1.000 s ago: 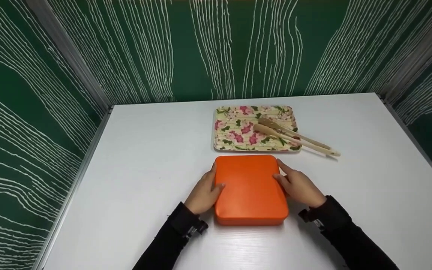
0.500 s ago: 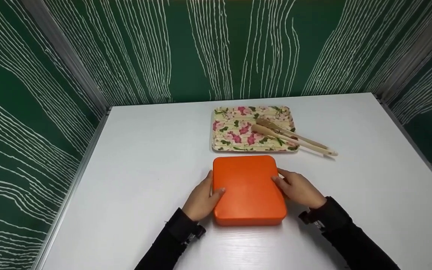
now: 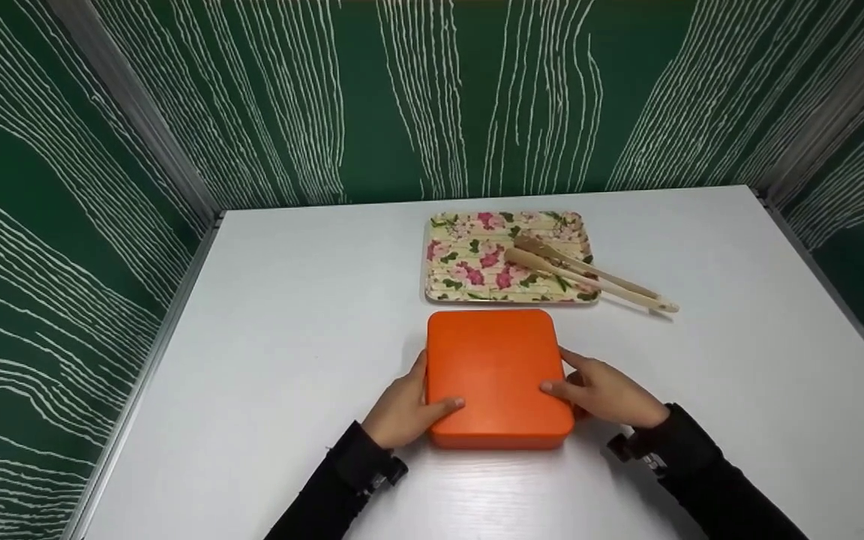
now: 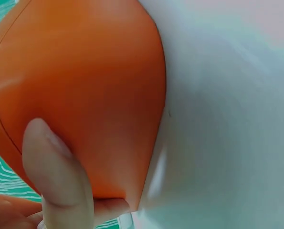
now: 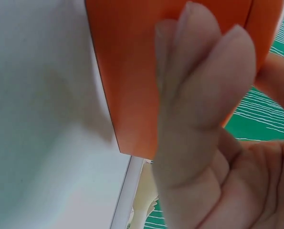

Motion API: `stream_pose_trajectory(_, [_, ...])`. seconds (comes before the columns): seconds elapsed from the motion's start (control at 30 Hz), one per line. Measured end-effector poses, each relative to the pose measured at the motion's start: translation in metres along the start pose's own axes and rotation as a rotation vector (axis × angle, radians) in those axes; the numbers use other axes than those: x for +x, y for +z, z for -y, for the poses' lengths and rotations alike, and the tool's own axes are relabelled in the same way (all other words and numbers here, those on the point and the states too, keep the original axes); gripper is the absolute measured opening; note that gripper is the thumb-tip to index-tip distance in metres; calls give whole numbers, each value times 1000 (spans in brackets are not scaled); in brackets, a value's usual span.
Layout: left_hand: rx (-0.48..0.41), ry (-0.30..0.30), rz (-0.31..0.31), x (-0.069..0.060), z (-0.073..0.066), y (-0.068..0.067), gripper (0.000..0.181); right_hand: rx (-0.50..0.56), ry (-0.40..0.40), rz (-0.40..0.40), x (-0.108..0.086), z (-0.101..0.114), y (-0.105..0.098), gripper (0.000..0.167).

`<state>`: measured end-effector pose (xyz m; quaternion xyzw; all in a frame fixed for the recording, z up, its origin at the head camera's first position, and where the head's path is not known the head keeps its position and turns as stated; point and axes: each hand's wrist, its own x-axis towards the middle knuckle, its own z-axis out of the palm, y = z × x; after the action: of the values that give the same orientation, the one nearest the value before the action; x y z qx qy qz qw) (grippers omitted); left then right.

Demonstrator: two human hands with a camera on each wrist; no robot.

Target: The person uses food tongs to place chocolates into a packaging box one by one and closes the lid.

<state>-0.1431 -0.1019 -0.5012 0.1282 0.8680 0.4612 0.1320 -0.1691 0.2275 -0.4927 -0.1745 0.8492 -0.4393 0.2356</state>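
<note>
An orange box [image 3: 496, 375] with rounded corners lies flat on the white table, its smooth top upward. A thin seam runs along its side in both wrist views. My left hand [image 3: 402, 412] holds the box's left side, thumb over the top face and fingers along the wall. On the opposite side my right hand [image 3: 616, 394] grips the box, its thumb on the top edge. In the right wrist view several fingers [image 5: 189, 105] of that hand are bent against the orange wall. The box's underside is hidden.
Behind the box lies a floral tray [image 3: 451, 259]. Two long pale wooden utensils [image 3: 528, 260] rest across its right part, handles reaching past the edge; whether they are joined is unclear. Green walls with white lines stand around the table [image 3: 289, 300].
Both hands have slid along the box's sides toward its near end, and their thumbs lie lower on the top. The box, tray and wooden utensils stay in place.
</note>
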Motion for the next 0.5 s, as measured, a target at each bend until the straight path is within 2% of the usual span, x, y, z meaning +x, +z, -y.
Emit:
stream_pose_trajectory(0.17, [11,-16,-7,0,0,-1,104,-6,4,-9,0,0,1,86])
stream_pose_trajectory(0.3, [60,-18,-14,1,-2,-4,100,-83,-15,-70,0,2,-3,84])
stream_pose_trajectory(0.4, [174,-16,-75,2,-7,-10,97,-195,-49,-202,0,9,-9,74])
stream_pose_trajectory(0.5, [363,9,-183,7,-15,-22,97,-333,-121,-405,3,17,-19,58])
